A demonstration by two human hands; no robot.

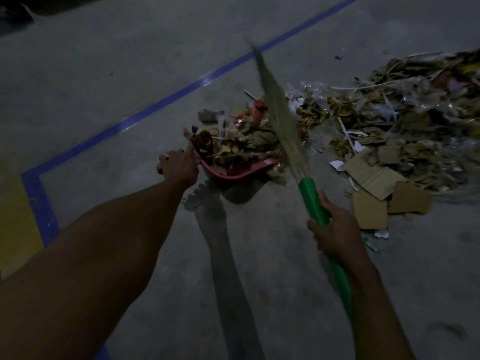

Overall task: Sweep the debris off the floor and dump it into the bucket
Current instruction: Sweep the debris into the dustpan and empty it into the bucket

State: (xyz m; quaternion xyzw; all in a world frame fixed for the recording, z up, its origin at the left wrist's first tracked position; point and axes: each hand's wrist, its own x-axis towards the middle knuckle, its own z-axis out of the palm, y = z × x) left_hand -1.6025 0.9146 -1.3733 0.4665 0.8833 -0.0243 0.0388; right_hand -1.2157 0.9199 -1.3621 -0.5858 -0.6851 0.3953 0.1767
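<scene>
On dim grey concrete floor (130, 61) crossed by blue line (161, 102), left hand (179, 166) gripping heaped red dustpan (241, 172), right hand (335, 229) clasping green-handled broom (310, 196), debris (389, 120) lying alongside

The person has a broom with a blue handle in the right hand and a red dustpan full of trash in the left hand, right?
Almost. The broom has a green handle, not a blue one; the head view shows it. The rest is right: the right hand grips the broom, and the left hand holds the red dustpan full of trash.
</scene>
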